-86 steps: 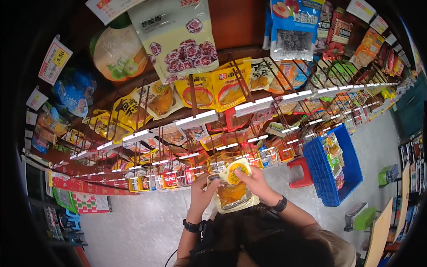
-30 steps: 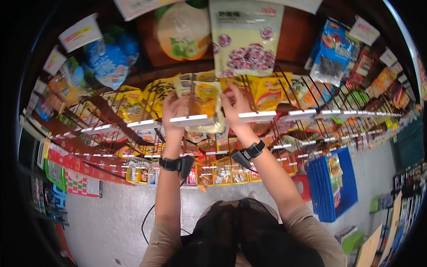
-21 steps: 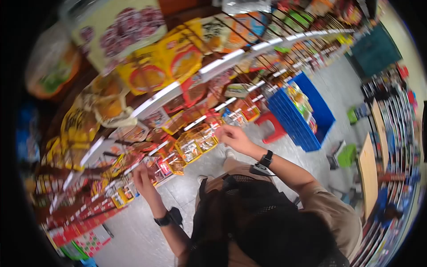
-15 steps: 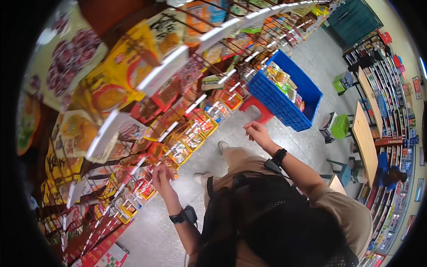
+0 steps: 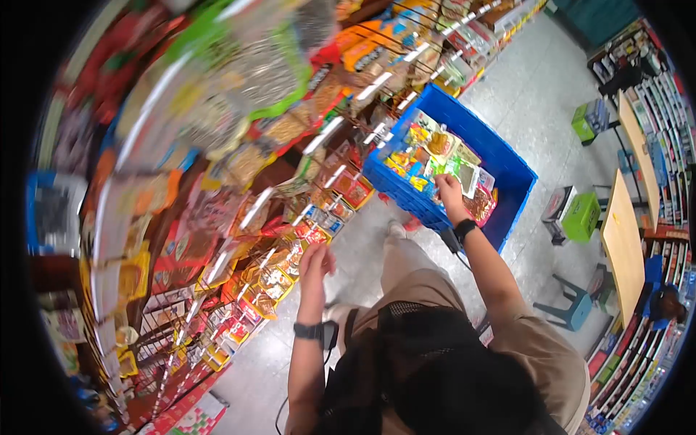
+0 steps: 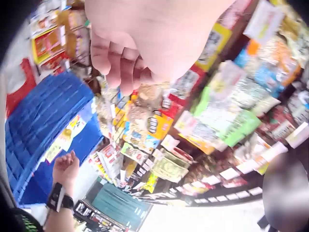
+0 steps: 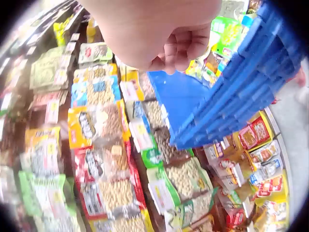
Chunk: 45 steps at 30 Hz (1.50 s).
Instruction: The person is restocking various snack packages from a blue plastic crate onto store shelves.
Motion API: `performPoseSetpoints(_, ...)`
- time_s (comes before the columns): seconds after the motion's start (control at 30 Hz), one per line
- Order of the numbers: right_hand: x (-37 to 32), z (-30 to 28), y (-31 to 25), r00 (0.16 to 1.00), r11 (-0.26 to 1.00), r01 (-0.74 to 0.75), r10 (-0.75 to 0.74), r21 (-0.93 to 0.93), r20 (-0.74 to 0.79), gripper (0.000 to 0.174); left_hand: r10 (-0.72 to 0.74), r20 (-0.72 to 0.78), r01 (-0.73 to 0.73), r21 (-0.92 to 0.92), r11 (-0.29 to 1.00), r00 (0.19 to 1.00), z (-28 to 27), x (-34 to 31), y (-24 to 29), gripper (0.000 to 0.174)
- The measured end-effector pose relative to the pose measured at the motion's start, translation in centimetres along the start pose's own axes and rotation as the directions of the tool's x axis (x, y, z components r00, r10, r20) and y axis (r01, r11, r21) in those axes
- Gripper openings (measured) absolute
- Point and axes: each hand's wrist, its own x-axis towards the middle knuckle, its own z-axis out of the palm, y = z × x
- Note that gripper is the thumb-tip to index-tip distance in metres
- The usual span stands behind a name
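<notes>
In the head view my right hand (image 5: 450, 194) is over the blue plastic basket (image 5: 500, 163), overlapping the snack packets inside it. Its fingers are loosely bent, and in the right wrist view no item shows in the hand (image 7: 159, 36), which is close above the basket's wall (image 7: 231, 92). Among the packets are a green-and-white one (image 5: 464, 174) and a reddish-brown one (image 5: 480, 206). My left hand (image 5: 315, 264) hangs beside the snack shelf, fingers loosely curled around nothing, nearest to the small yellow bins (image 5: 274, 281) at the bottom.
Tiered shelves of hanging snack bags (image 5: 290, 130) run along the left, with white price strips and wire dividers jutting out. On the right are wooden tabletops (image 5: 622, 250), a blue stool (image 5: 567, 304) and a green box (image 5: 582, 217). A red stool is mostly hidden below the basket.
Both hands first held a yellow-and-white snack pouch, then placed it at the rack and left it there. The view has swung right, and my right hand has moved over the basket.
</notes>
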Motion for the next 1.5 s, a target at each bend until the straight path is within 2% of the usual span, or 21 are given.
performPoseSetpoints(0.07, 3.9, -2.3, 1.6, 0.997, 0.996, -0.058, 0.061, 0.069, -0.048, 0.022, -0.194, 0.035, 0.197, -0.119, 0.973, 0.98, 4.8, 4.7, -3.3, 0.023)
performPoseSetpoints(0.13, 7.6, -4.1, 3.1, 0.982, 0.988, -0.146, 0.151, 0.055, -0.109, 0.022, -0.327, 0.214, 0.38, -0.292, 0.878, 0.92, 9.2, 9.1, -5.1, 0.027)
performPoseSetpoints(0.17, 9.4, -4.9, 4.1, 0.985, 0.965, -0.012, -0.033, -0.261, -0.169, 0.023, -0.372, 0.304, 0.468, -0.369, 0.803, 0.877, 11.0, 11.0, -6.1, 0.03)
performPoseSetpoints(0.2, 11.0, -5.5, 4.9, 0.962, 0.827, 0.094, -0.218, -0.555, -0.162, 0.024, -0.403, 0.289, 0.483, -0.314, 0.817, 0.869, 13.5, 12.6, -6.4, 0.031)
performPoseSetpoints(0.23, 11.2, -6.2, 2.2, 0.949, 0.723, 0.206, -0.313, -0.659, -0.047, 0.03, -0.433, 0.27, 0.498, -0.258, 0.828, 0.86, 15.9, 14.0, -6.8, 0.032)
performPoseSetpoints(0.33, 16.2, -6.4, -0.6, 0.932, 0.671, 0.296, -0.357, -0.679, 0.053, 0.043, -0.476, 0.277, 0.51, -0.064, 0.858, 0.835, 20.9, 17.6, -8.8, 0.035)
performPoseSetpoints(0.43, 21.1, -6.1, 0.3, 0.89, 0.632, 0.343, -0.455, -0.694, 0.025, 0.048, -0.523, 0.259, 0.524, 0.073, 0.849, 0.812, 24.9, 20.4, -11.1, 0.043)
performPoseSetpoints(0.47, 21.8, -6.2, 0.8, 0.907, 0.623, 0.315, -0.419, -0.716, 0.034, 0.043, -0.529, 0.249, 0.533, 0.059, 0.844, 0.811, 25.8, 21.3, -12.2, 0.045)
performPoseSetpoints(0.53, 22.9, -6.6, 2.7, 0.968, 0.575, 0.218, -0.232, -0.788, 0.098, 0.036, -0.54, 0.241, 0.547, 0.043, 0.836, 0.806, 27.4, 22.0, -13.5, 0.047)
performPoseSetpoints(0.57, 23.2, -7.0, 3.1, 0.981, 0.537, 0.186, -0.147, -0.823, 0.126, 0.026, -0.558, 0.245, 0.559, 0.075, 0.826, 0.793, 28.1, 22.1, -13.4, 0.05)
performPoseSetpoints(0.67, 19.5, -8.1, 1.6, 0.97, 0.644, 0.223, -0.072, -0.732, 0.232, 0.019, -0.586, 0.213, 0.582, 0.088, 0.808, 0.781, 28.4, 21.8, -15.5, 0.05)
performPoseSetpoints(0.73, 15.4, -8.9, 1.0, 0.921, 0.783, 0.365, -0.227, -0.503, 0.315, 0.016, -0.602, 0.17, 0.589, 0.128, 0.798, 0.78, 28.5, 20.8, -16.1, 0.052)
performPoseSetpoints(0.8, 11.3, -10.1, -1.5, 0.906, 0.91, 0.239, -0.084, -0.338, 0.415, 0.015, -0.597, 0.103, 0.578, 0.166, 0.799, 0.796, 28.9, 20.2, -16.2, 0.054)
performPoseSetpoints(0.87, 7.2, -11.3, -3.5, 0.896, 0.997, -0.073, 0.064, 0.004, 0.44, 0.015, -0.577, 0.011, 0.562, 0.208, 0.8, 0.817, 29.3, 19.5, -16.2, 0.056)
performPoseSetpoints(0.97, 3.4, -13.6, -4.6, 0.811, 0.93, -0.32, 0.171, 0.18, 0.56, 0.014, -0.551, 0.204, 0.56, 0.018, 0.829, 0.809, 29.0, 18.8, -14.7, 0.055)
performPoseSetpoints(1.07, 1.3, -14.8, -5.0, 0.771, 0.773, -0.483, 0.152, 0.412, 0.618, 0.013, -0.513, 0.323, 0.583, -0.177, 0.793, 0.795, 29.4, 16.5, -11.5, 0.048)
performPoseSetpoints(1.2, 0.4, -14.4, -5.5, 0.708, 0.857, -0.451, 0.173, 0.249, 0.685, 0.011, -0.251, 0.189, 0.272, -0.089, 0.958, 0.949, 28.2, 12.2, -9.6, 0.039)
performPoseSetpoints(1.23, 0.2, -14.3, -6.1, 0.653, 0.891, -0.404, 0.124, 0.205, 0.747, 0.015, -0.238, 0.138, 0.254, -0.115, 0.96, 0.961, 28.3, 10.4, -8.1, 0.039)
performPoseSetpoints(1.3, -1.8, -13.4, -8.5, 0.605, 0.931, -0.333, 0.086, 0.153, 0.792, 0.018, -0.157, 0.101, 0.167, -0.092, 0.982, 0.982, 26.8, 6.7, -7.7, 0.038)
performPoseSetpoints(1.37, -4.2, -12.9, -9.2, 0.538, 0.974, -0.223, 0.093, 0.035, 0.838, 0.025, -0.082, 0.016, 0.083, -0.091, 0.992, 0.996, 25.6, 2.0, -7.8, 0.037)
performPoseSetpoints(1.5, -11.4, -12.6, -9.4, 0.406, 0.995, -0.063, -0.044, 0.077, 0.913, 0.033, 0.083, -0.173, -0.104, -0.113, 0.988, 0.981, 24.6, -8.5, -9.3, 0.038)
